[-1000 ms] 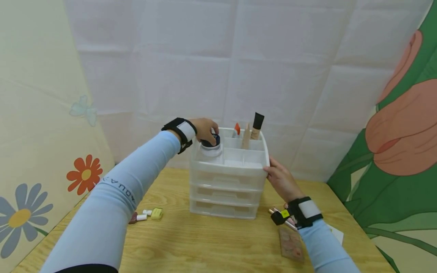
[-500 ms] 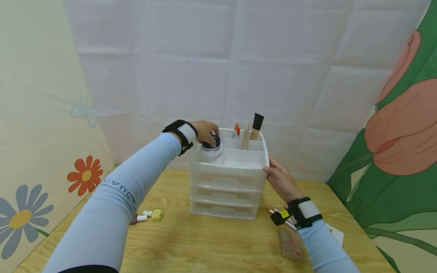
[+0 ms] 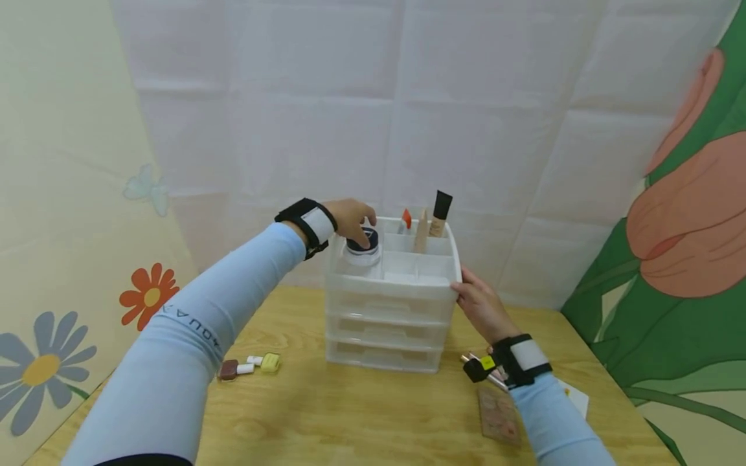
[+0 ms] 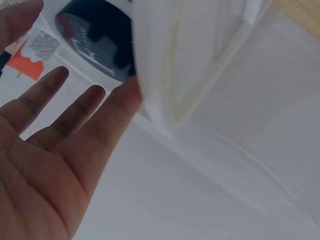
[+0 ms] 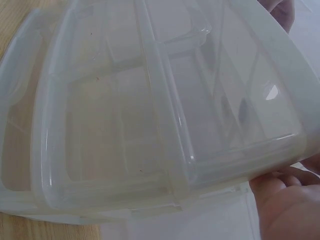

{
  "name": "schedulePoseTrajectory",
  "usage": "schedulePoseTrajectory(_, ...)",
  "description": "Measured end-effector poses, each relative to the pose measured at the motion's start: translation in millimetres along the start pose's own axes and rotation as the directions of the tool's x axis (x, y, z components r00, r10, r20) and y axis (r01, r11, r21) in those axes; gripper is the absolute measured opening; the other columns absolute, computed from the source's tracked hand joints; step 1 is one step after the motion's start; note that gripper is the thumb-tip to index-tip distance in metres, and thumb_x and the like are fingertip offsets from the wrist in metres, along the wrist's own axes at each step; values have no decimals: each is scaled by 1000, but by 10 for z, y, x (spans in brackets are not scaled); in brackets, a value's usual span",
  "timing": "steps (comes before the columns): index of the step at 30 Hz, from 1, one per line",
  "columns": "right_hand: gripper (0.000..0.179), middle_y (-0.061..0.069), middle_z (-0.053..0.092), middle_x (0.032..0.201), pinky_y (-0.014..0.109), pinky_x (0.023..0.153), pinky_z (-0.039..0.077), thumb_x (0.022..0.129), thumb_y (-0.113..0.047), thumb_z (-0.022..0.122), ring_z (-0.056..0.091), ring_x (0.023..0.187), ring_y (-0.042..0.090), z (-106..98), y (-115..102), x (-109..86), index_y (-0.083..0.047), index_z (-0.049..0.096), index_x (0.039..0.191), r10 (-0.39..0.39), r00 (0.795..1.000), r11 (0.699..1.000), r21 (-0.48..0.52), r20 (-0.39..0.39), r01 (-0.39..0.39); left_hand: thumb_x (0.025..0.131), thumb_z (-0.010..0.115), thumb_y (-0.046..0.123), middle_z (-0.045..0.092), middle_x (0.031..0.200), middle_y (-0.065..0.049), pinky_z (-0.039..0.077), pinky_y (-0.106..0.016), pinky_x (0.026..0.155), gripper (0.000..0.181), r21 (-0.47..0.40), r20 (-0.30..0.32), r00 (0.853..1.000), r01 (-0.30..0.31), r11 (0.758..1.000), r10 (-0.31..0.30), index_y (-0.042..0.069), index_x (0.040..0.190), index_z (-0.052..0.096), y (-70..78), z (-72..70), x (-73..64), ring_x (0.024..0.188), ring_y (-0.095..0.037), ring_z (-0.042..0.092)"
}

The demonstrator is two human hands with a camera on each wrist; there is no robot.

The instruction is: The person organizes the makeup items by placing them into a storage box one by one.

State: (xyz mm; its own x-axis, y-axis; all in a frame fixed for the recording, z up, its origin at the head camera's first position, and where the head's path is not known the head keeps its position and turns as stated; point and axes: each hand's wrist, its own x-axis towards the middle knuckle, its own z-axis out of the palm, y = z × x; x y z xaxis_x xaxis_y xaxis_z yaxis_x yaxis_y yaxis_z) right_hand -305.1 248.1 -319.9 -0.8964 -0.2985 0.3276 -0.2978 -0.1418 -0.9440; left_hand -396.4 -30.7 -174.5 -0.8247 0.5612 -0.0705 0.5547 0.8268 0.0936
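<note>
A clear plastic three-drawer organizer (image 3: 390, 304) stands on the wooden table (image 3: 361, 414). A white jar with a dark blue lid (image 3: 362, 248) sits in its top left front compartment. My left hand (image 3: 350, 219) hovers over that lid, and in the left wrist view the fingers (image 4: 55, 100) lie straight beside the lid (image 4: 97, 42). My right hand (image 3: 474, 299) presses flat against the organizer's right front corner. The right wrist view shows the palm (image 5: 285, 200) under the organizer's rim (image 5: 150, 125).
A black-capped foundation bottle (image 3: 440, 213), a beige stick (image 3: 421, 230) and an orange-capped item (image 3: 406, 221) stand in the back compartments. Small cosmetics (image 3: 250, 366) lie at the table's left. A palette (image 3: 497, 414) and a white card (image 3: 577, 398) lie on the right. Fabric walls close in behind.
The left hand's fingers have loosened from round the jar's lid and now lie straighter above it. The jar stays in its compartment. The right hand has not moved.
</note>
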Motion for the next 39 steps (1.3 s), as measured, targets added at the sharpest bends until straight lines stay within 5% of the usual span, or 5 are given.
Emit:
schedulePoseTrajectory(17,59,19,1,160,35,115,15,101,1,31,5,144,30,-55,-39,54,5,3,152,-9,1000,1000,21,-14,10,87,74,26,54,134,-14,41,-40,100,55,56,-73,991,-112,992,116,6,134,55,260,-130,-419,122,-27,49)
schedulePoseTrajectory(24,59,19,0,160,37,116,13,101,0,31,5,144,30,-82,-53,23,5,2,152,-2,1000,1000,24,-15,3,85,75,25,58,128,-13,45,-36,93,54,83,-99,961,-252,964,260,2,131,57,411,11,-637,112,-25,55)
schedulePoseTrajectory(31,59,18,-1,160,37,116,14,102,-3,33,5,144,30,-112,-75,-5,4,2,152,-6,1000,1000,-3,-22,5,84,76,29,60,122,-9,51,-35,84,54,166,-150,943,-273,948,298,8,130,58,526,282,-839,104,-20,57)
schedulePoseTrajectory(35,59,17,-1,160,37,115,15,103,-3,33,5,144,30,-129,-92,-25,3,2,153,-6,1000,1000,-8,-24,6,83,76,31,60,114,-7,53,-32,73,52,283,-249,903,-279,918,351,10,127,59,575,497,-918,96,-19,58)
schedulePoseTrajectory(39,59,17,0,160,36,115,15,103,-3,32,6,144,29,-136,-107,-51,3,2,153,-6,1000,1000,0,-25,6,81,77,31,60,107,-7,53,-30,69,51,402,-371,815,-291,868,446,8,122,59,613,729,-953,89,-20,58)
